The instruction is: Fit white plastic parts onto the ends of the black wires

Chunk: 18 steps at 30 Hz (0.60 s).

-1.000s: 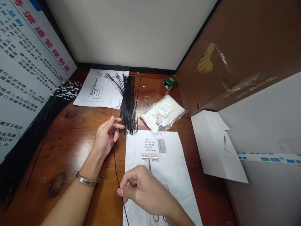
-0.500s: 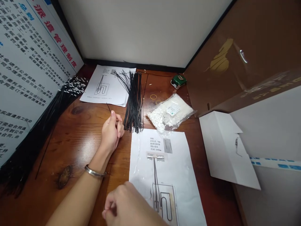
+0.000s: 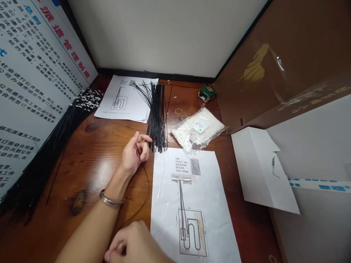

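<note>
Below a pale partition (image 3: 159, 40), a wooden counter (image 3: 106, 142) is spreading across the frame. A long wire bundle (image 3: 56, 146) is lying at left. A printed drawing (image 3: 216, 204) is lying face-up at lower centre, presumably for easy viewing. A shorter black bundle (image 3: 157, 117) and a bag of white pieces (image 3: 212, 120) are lying above, apparently within reach. The right hand's (image 3: 133, 243) fingers are pinching, seemingly on a thin wire (image 3: 148, 186) arching toward the left hand (image 3: 135, 153), whose curled fingers are hiding any grip.
</note>
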### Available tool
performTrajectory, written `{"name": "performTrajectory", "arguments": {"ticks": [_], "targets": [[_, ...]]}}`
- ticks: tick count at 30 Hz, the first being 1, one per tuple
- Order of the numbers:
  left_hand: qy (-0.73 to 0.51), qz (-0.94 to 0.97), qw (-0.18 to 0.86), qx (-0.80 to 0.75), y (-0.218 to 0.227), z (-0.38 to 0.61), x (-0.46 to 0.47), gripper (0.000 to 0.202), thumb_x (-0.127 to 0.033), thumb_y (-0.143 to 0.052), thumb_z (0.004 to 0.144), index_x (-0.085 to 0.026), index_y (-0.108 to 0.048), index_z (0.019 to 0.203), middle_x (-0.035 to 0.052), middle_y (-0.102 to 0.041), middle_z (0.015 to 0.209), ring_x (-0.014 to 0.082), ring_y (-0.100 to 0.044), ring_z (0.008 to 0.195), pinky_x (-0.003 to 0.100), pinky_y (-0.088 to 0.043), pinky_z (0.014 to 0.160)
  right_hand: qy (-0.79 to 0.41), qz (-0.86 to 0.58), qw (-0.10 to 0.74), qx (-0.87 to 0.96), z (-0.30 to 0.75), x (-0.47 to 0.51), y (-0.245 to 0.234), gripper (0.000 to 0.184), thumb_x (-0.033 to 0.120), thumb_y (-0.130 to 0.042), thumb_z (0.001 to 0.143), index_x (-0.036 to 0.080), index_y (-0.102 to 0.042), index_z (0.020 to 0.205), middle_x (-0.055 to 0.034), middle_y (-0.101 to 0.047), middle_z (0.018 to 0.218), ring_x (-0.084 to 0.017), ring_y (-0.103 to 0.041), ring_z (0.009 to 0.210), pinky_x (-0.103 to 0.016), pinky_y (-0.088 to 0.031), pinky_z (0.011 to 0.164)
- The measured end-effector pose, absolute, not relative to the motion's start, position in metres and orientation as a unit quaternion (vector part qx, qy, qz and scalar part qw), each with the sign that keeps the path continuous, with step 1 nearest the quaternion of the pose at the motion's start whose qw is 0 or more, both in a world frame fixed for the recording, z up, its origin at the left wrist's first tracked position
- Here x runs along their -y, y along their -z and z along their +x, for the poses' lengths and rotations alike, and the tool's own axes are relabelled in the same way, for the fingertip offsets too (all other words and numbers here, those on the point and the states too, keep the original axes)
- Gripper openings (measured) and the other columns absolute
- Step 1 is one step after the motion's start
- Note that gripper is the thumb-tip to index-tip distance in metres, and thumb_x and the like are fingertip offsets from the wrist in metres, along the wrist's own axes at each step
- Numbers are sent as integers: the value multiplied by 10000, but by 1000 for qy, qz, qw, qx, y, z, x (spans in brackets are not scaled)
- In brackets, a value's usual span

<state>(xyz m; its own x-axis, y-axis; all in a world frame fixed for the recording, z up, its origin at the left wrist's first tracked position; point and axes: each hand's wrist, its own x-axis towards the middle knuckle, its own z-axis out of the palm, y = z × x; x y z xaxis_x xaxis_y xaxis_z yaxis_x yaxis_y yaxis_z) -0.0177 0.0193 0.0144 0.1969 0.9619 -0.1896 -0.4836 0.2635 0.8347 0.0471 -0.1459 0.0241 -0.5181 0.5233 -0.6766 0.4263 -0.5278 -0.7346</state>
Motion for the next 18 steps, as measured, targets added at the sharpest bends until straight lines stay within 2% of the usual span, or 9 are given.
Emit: {"name": "performTrajectory", "arguments": {"ticks": [2,4,7,9,11,13,16,18], "targets": [[-522,312,704,-367,-16,-22,-20,381,-496,-550,843,-132,-645,789,-37,-463,390,82,-358,335,197,-311,381,-746,-510,89,419,60,135,-31,189,155,-581,738,126,-767,751,-87,-783,765,-162,-679,624,-205,-405,500],[-524,298,706,-371,-19,-24,-21,455,-569,-539,830,-128,-651,812,-11,-523,451,97,-427,383,206,-347,401,-753,-517,139,384,69,130,-32,164,148,-580,736,110,-735,698,-104,-777,738,-149,-660,607,-202,-405,525],[-516,278,717,-378,-22,-22,-21,555,-676,-568,757,-129,-647,812,26,-596,549,113,-495,453,211,-373,416,-754,-525,157,363,74,134,-29,139,140,-585,725,111,-702,655,-111,-772,716,-135,-627,576,-201,-387,518],[-505,286,718,-385,-21,-19,-21,488,-589,-702,689,-123,-655,827,33,-630,633,106,-527,510,208,-400,455,-754,-530,148,358,75,141,-29,128,142,-594,720,114,-703,660,-107,-770,710,-124,-598,541,-200,-369,498],[-497,311,703,-403,-18,-17,-21,395,-415,-819,615,-118,-666,826,26,-650,696,86,-534,544,198,-416,495,-752,-533,133,364,73,146,-30,130,141,-601,716,117,-716,659,-99,-769,709,-111,-563,497,-197,-345,466],[-497,329,684,-420,-15,-15,-21,346,-300,-855,571,-115,-674,800,25,-668,728,72,-534,557,192,-420,521,-747,-535,103,382,68,152,-31,143,140,-607,705,126,-734,641,-86,-772,723,-100,-531,453,-195,-314,428],[-496,338,680,-422,-12,-15,-22,296,-271,-846,568,-112,-665,740,20,-665,678,62,-509,523,189,-399,506,-731,-546,33,409,56,161,-25,176,130,-599,686,156,-770,651,-60,-779,758,-95,-522,433,-194,-288,412],[-490,344,682,-419,-13,-16,-23,274,-284,-828,588,-117,-647,706,2,-638,607,50,-462,473,184,-363,470,-719,-546,-2,430,50,166,-17,208,102,-592,663,178,-785,680,-46,-773,738,-109,-553,466,-193,-321,430]]}}
